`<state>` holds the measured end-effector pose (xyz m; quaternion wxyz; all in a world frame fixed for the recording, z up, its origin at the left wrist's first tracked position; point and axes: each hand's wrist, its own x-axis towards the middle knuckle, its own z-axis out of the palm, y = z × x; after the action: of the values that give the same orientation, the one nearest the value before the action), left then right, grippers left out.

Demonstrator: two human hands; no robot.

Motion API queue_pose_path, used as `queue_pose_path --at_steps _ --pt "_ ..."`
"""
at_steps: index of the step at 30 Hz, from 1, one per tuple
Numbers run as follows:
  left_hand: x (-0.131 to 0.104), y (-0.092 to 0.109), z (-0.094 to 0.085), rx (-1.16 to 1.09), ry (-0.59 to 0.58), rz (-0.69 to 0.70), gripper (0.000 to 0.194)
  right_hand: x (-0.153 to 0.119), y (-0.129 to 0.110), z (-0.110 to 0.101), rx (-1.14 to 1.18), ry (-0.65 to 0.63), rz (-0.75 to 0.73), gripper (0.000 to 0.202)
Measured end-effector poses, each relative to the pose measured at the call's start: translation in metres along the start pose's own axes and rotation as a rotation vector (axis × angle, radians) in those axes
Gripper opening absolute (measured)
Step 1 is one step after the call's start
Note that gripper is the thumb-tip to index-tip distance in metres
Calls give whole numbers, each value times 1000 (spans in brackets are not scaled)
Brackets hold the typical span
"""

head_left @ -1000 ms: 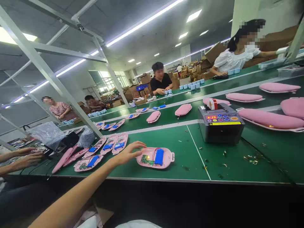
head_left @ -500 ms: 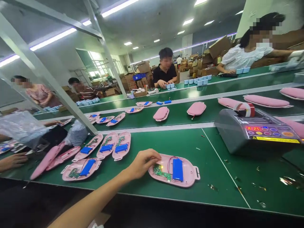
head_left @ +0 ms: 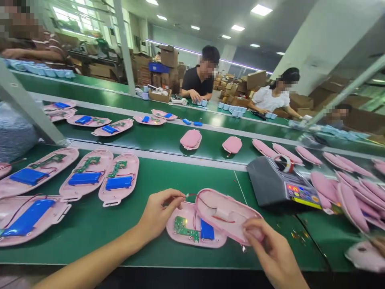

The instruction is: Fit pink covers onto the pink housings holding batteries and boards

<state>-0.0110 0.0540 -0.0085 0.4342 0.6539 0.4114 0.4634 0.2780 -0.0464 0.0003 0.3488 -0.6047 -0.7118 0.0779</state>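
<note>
A pink shell half (head_left: 230,212) is gripped at its right end by my right hand (head_left: 269,245), its hollow inside facing up with a thin red wire in it. Fingers of my left hand (head_left: 165,204) pinch the small white connector (head_left: 187,196) at that wire's end. Below lies a second pink shell (head_left: 210,242) on the green bench, holding a green circuit board (head_left: 183,228) and a blue battery (head_left: 207,230). The upper half partly covers this lower shell and its battery.
Several open pink shells with boards and batteries lie at left, such as one nearby (head_left: 118,196). A grey tape dispenser (head_left: 270,184) stands at right, with closed pink shells (head_left: 351,198) beyond. A conveyor (head_left: 162,140) runs behind; people sit across it.
My right hand has come into view holding the pink shell half over the lower shell. My left hand has moved off the lower shell's edge to the connector. The view has turned right.
</note>
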Motion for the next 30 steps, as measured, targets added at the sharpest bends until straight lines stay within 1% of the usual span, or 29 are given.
queue_pose_path --at_steps 2,4,6,8,10,12,14,16,17,18,19,20,21,22,23,24,25,26,28,30 --pt "-4 -1 0 33 68 97 14 28 5 7 66 -80 -53 28" --pt "-6 -2 1 72 129 205 13 53 8 9 82 -134 -114 28" --pt "-6 -1 1 145 185 303 14 72 7 5 53 -171 -181 36" --pt "-5 1 0 249 239 392 14 84 2 -3 39 -203 -245 40" --pt "-4 4 -2 338 261 470 15 90 -6 -8 41 -209 -323 42" --pt "-6 6 -1 406 260 544 16 89 -11 -7 69 -224 -397 43" --pt "-9 4 3 425 264 597 15 85 -9 1 104 -215 -438 43" --pt "-12 0 8 357 257 613 18 80 -2 14 140 -158 -434 40" --pt "-12 -3 11 283 261 585 19 77 3 22 162 -126 -419 39" --pt "-13 -6 13 183 269 520 20 76 8 28 189 -104 -393 37" --pt "-12 -8 14 68 278 423 22 76 11 34 226 -91 -357 36" --pt "-11 -9 14 -50 270 293 27 76 14 38 268 -90 -313 34" --pt "-9 -9 13 -151 235 152 32 77 15 40 310 -96 -261 34" --pt "-7 -8 12 -224 174 26 34 79 14 41 351 -103 -207 34" --pt "-4 -7 9 -263 97 -69 32 82 13 42 386 -108 -154 36" --pt "-2 -5 7 -268 20 -126 27 86 10 41 404 -116 -108 39" --pt "1 -4 4 -258 -26 -153 23 90 6 41 390 -122 -83 40" --pt "3 -3 2 -247 -45 -167 20 95 0 40 342 -116 -84 41" --pt "5 -1 0 -238 -41 -184 21 107 -15 42 178 -72 -157 40" --pt "6 0 1 -219 -41 -189 21 120 -36 48 17 -72 -295 38"
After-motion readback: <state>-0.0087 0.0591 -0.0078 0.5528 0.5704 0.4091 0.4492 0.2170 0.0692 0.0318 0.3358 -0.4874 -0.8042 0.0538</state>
